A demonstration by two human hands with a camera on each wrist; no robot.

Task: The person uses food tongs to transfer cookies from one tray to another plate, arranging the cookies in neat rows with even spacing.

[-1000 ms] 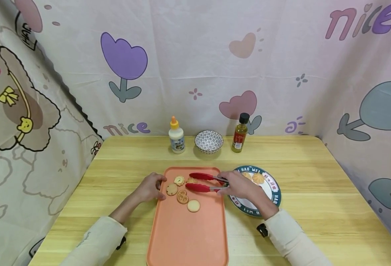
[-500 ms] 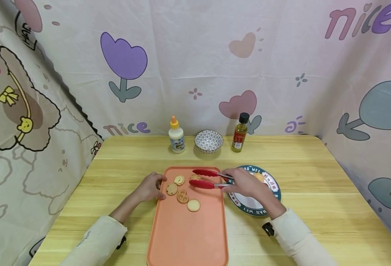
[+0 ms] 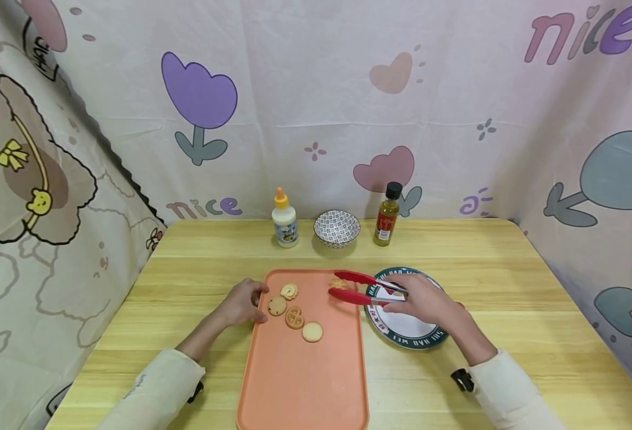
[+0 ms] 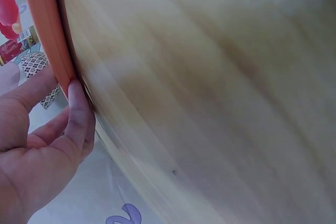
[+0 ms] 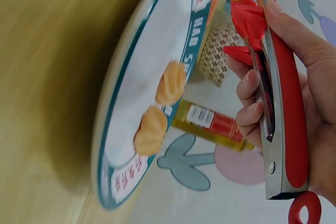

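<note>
A pair of red-tipped tongs [image 3: 348, 297] is gripped in the right hand [image 3: 426, 298], with the thumb laid along one arm and the fingers wrapped about the other. Between the tips a ridged cookie [image 3: 337, 283] is held, over the far right corner of an orange tray [image 3: 305, 382] and close to the plate [image 3: 410, 325] (its height over the tray cannot be told). The tray's left rim is pinched by the left hand [image 3: 241, 303], whose thumb and fingers are set on either side of the edge; the two hands are kept well apart, with the tray between them. In the tray's far left part, four cookies are laid near one another: a fluted cookie [image 3: 289, 291] farthest away, a speckled cookie [image 3: 277, 306] just beside it, a pretzel-shaped cookie [image 3: 294, 318], and a plain round cookie [image 3: 312, 331] nearest the wearer. The plate, white with a dark green lettered border, is placed just right of the tray and partly covered by the right hand from above; on it two swirled cookies [image 5: 171, 82] are shown by the right wrist view, side by side near the border. Along the far side of the bench [image 3: 203, 269] are stood a white bottle [image 3: 286, 230] with an orange cap, a small patterned bowl [image 3: 337, 228] and a black-capped bottle [image 3: 385, 221] with a red label. Behind the bench a printed cloth [image 3: 300, 89] is hung, marked with tulips and hearts.
</note>
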